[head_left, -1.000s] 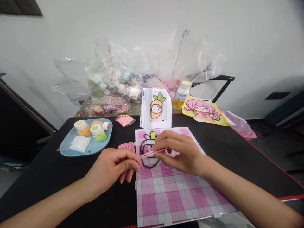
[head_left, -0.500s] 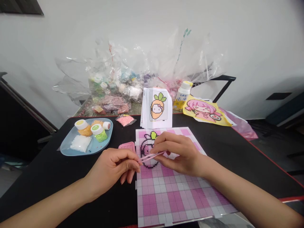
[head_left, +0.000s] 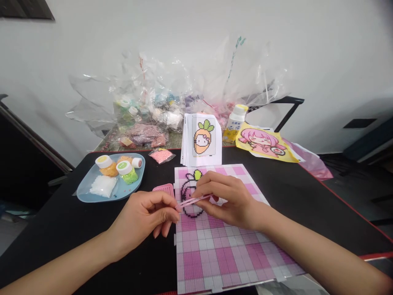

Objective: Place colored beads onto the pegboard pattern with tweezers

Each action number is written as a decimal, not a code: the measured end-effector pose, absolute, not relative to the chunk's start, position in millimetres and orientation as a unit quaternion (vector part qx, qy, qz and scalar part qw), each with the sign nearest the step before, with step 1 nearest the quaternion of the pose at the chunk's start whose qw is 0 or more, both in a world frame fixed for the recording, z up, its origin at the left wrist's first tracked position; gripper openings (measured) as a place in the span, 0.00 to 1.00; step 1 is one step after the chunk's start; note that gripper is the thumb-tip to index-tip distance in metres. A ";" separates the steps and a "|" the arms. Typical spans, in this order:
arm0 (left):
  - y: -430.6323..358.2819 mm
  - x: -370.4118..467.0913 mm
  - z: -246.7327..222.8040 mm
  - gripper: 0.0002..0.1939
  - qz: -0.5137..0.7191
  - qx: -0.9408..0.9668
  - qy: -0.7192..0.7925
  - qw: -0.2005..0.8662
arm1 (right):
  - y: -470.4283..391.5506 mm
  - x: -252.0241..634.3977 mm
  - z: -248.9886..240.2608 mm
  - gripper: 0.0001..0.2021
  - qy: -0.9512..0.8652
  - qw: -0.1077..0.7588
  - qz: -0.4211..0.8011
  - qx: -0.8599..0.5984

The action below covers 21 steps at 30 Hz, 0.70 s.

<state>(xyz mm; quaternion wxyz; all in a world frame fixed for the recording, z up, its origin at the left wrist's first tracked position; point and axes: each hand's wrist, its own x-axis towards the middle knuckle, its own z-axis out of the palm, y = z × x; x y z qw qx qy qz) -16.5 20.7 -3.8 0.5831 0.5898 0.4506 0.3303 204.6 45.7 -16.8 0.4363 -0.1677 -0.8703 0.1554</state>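
Pink tweezers (head_left: 192,201) are held between both hands, above the left part of a pink-and-white checked pegboard (head_left: 215,254). My right hand (head_left: 225,200) grips the tweezers' body between thumb and fingers. At their tip end, my left hand (head_left: 150,217) is pinched closed; whether a bead sits there is too small to tell. Under the tweezers lies a bead design (head_left: 193,216), a black carrot-shaped outline with one green leaf filled, partly hidden by my right hand. A pink slotted bead tray (head_left: 166,189) lies just beyond my left hand, partly covered.
On the left, a blue plate (head_left: 87,197) carries bead jars and a bag of white beads (head_left: 103,186). A pattern card (head_left: 202,141) stands behind the pegboard, near a bag of pink beads (head_left: 161,155). A white bottle (head_left: 236,123) and a yellow picture sheet (head_left: 267,143) are farther right.
The whole view has shifted very slightly. Both hands keep the same hold on the tweezers, with almost no movement.
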 end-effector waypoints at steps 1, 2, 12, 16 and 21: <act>20.3 -16.1 -3.3 0.04 0.330 0.585 0.454 0.586 | 45.7 204.4 -17.0 0.03 -0.869 0.436 0.159 -0.168; 20.0 -15.9 -3.1 0.04 0.330 0.581 0.456 0.588 | 45.6 204.1 -17.1 0.03 -0.869 0.437 0.162 -0.168; 22.5 -21.0 -10.0 0.07 0.345 0.623 0.423 0.560 | 57.0 224.2 -2.9 0.02 -0.851 0.457 0.115 -0.231; 25.2 -22.9 -8.9 0.08 0.387 0.648 0.374 0.539 | 73.1 247.7 -3.2 0.03 -0.870 0.355 0.104 -0.327; 27.5 -26.4 -8.3 0.09 0.410 0.647 0.344 0.544 | 84.4 258.5 -12.8 0.05 -0.880 0.289 0.079 -0.369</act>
